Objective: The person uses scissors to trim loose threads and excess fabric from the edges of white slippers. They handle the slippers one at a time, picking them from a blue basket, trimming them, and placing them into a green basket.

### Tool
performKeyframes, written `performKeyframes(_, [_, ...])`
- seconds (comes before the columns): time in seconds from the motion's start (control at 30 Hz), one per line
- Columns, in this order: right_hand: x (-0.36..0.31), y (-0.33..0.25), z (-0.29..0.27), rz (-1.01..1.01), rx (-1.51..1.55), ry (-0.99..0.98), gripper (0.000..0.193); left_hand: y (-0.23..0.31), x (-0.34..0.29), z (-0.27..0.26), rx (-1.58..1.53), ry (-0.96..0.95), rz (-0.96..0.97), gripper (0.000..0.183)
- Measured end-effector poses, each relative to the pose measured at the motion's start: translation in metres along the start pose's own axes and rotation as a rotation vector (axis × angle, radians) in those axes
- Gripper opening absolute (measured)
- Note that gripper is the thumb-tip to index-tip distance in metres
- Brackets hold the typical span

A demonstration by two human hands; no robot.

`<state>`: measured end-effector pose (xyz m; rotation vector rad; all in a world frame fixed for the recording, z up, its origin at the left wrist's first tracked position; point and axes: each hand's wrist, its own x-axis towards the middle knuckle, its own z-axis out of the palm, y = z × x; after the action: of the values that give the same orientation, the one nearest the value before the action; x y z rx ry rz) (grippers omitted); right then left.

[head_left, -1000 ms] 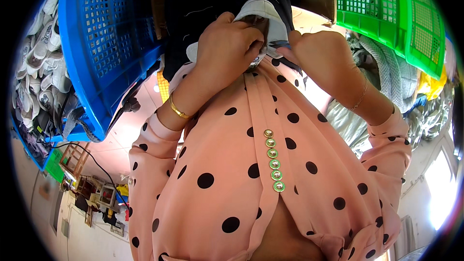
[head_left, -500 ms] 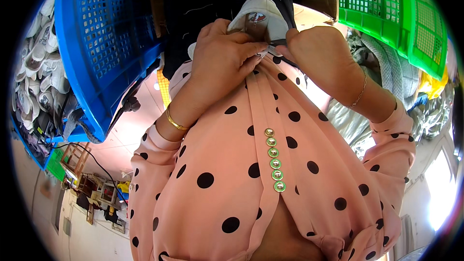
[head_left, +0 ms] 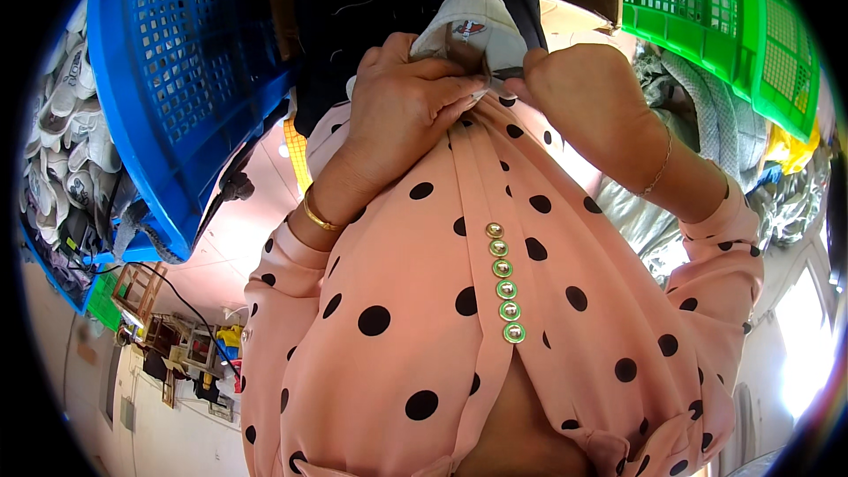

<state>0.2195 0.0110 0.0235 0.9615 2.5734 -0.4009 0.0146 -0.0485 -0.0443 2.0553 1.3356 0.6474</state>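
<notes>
A white shoe point(head_left: 473, 4) rests on my lap against dark trousers, its heel end up and a red print on its insole. My left hand point(head_left: 406, 106) grips the shoe's side, with thumb and fingers pinched at the edge of its opening. Close by, my right hand point(head_left: 583, 93) is closed in a fist at the shoe's other edge. A thin dark tip point(head_left: 507, 73) sticks out from its fingers toward my left fingertips; what it belongs to is hidden in the fist. The shoe's toe end is mostly covered by my left hand.
A blue plastic crate point(head_left: 190, 62) stands at the left, with a heap of white shoes point(head_left: 66, 141) beyond it. At the right is a green crate point(head_left: 698, 18), above greyish bundled material point(head_left: 707, 115). Wooden stools point(head_left: 140, 294) show at the lower left.
The view has shifted slightly. Both hands stay at the shoe's edge, and less of the dark tip shows between them now.
</notes>
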Motion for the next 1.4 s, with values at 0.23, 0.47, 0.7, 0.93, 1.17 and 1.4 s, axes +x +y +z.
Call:
performKeyframes(0.23, [0.003,-0.002,0.005,0.025,0.005,0.008,0.031,-0.003,-0.003,0.000,-0.033,-0.011,-0.007,0.019])
performKeyframes(0.47, [0.003,-0.006,0.008,0.043,-0.001,0.024,0.027,-0.002,-0.005,-0.002,-0.053,-0.027,-0.030,0.020])
performKeyframes(0.7, [0.002,-0.005,0.013,0.006,-0.037,0.032,0.023,-0.002,-0.004,-0.002,-0.060,-0.029,-0.032,0.020])
performKeyframes(0.93, [0.004,-0.006,0.010,0.023,-0.030,-0.023,0.017,-0.002,-0.004,-0.001,-0.053,-0.035,-0.044,0.021])
performKeyframes(1.17, [0.001,0.007,0.014,0.181,0.221,0.074,0.036,-0.006,-0.005,-0.007,-0.043,-0.021,-0.060,0.019])
performKeyframes(1.4, [-0.001,-0.006,0.042,0.454,1.045,0.091,0.047,-0.008,0.008,-0.011,-0.049,-0.069,-0.184,0.018])
